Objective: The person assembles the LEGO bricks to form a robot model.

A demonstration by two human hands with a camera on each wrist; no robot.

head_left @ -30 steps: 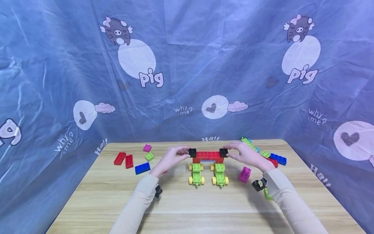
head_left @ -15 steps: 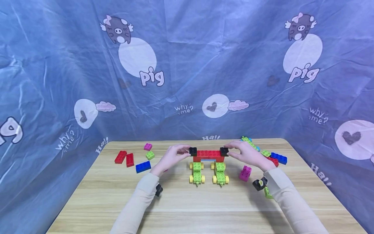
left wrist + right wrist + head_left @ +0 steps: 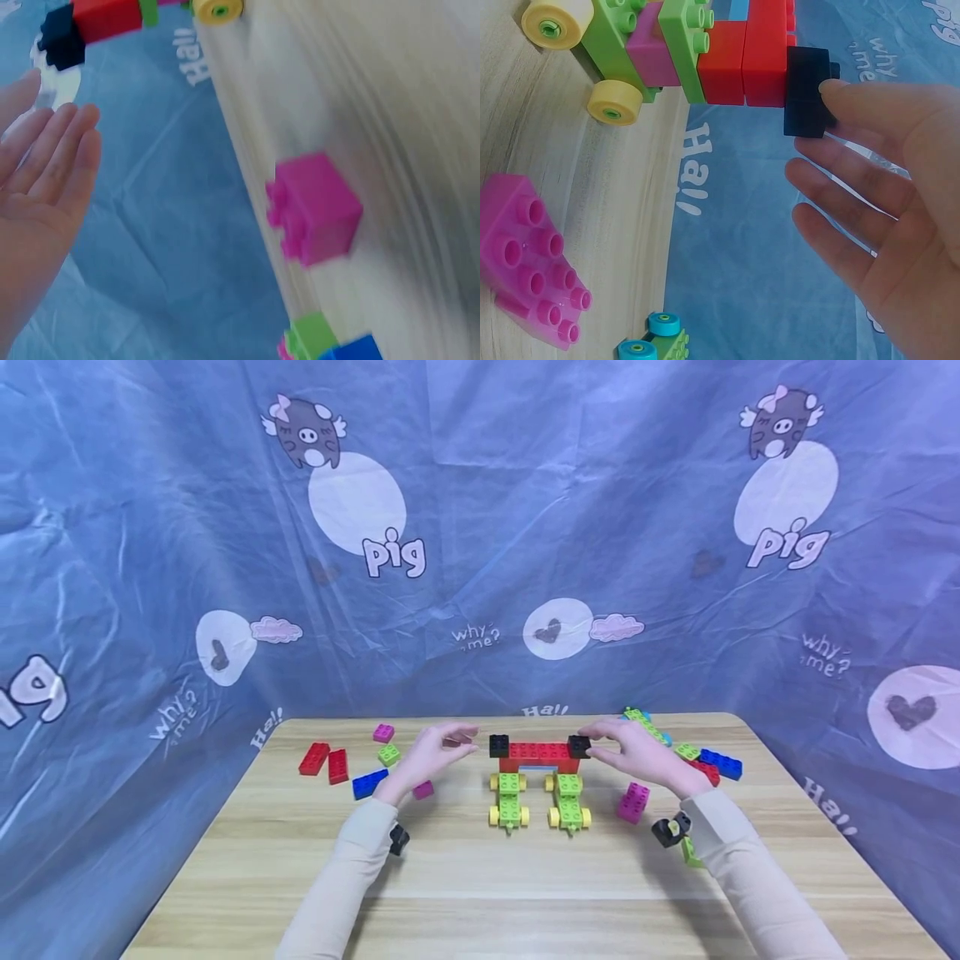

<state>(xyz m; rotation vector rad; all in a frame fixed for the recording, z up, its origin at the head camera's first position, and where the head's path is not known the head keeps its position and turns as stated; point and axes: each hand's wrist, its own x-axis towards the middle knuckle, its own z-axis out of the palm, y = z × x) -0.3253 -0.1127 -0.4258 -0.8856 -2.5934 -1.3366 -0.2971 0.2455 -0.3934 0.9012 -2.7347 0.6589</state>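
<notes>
A toy-brick structure rises mid-table: two lime-green wheeled bases (image 3: 509, 810) with yellow wheels, red bricks (image 3: 538, 752) bridging above them, and a black brick at each top end. My left hand (image 3: 431, 756) is just left of the left black brick (image 3: 498, 745), apart from it, its fingers extended and holding nothing. At the other end, my right hand (image 3: 637, 756) pinches the right black brick (image 3: 806, 91) between thumb and index finger; its other fingers are loosely spread. That black brick sits on the red bricks. In the right wrist view a magenta brick (image 3: 654, 46) shows between green ones.
Loose bricks lie on the left: red (image 3: 314, 758), blue (image 3: 370, 783), lime (image 3: 388, 754) and magenta (image 3: 423, 789). On the right are a magenta brick (image 3: 633, 802), a blue brick (image 3: 721, 764) and a green piece with blue wheels (image 3: 643, 724). A patterned blue cloth (image 3: 480, 527) hangs behind the table.
My left hand has let go of the left black brick and drawn a little to the left. My right hand stays at the right black brick. The head view has shifted slightly.
</notes>
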